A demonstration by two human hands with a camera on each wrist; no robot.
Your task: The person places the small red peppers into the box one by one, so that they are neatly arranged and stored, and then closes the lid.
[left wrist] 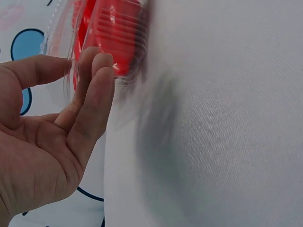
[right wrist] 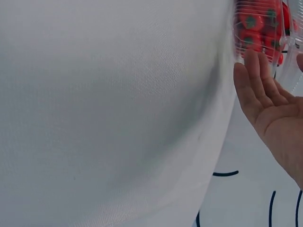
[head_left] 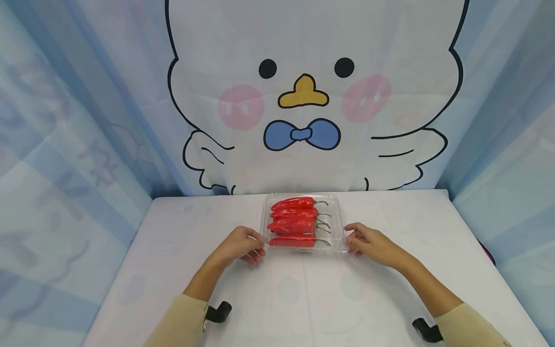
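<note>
A clear plastic box [head_left: 339, 217] stands near the table's back edge, holding several red chili peppers [head_left: 294, 225] laid crosswise, their stems toward the right. At its left end my left hand [head_left: 243, 246] pinches the rim, thumb on one side and fingers on the other, as the left wrist view shows. My right hand [head_left: 368, 245] holds the opposite end; in the right wrist view its fingers [right wrist: 255, 78] lie against the box's end wall, and the thumb is mostly cut off by the frame. Whether the box rests fully on the table cannot be told.
A white cloth covers the table [head_left: 299, 299]. Behind it hangs a curtain [head_left: 303, 168] with a cartoon bird, and blue-white curtains [head_left: 65, 193] close off both sides. Black wrist mounts [head_left: 218, 312] show at both sleeves.
</note>
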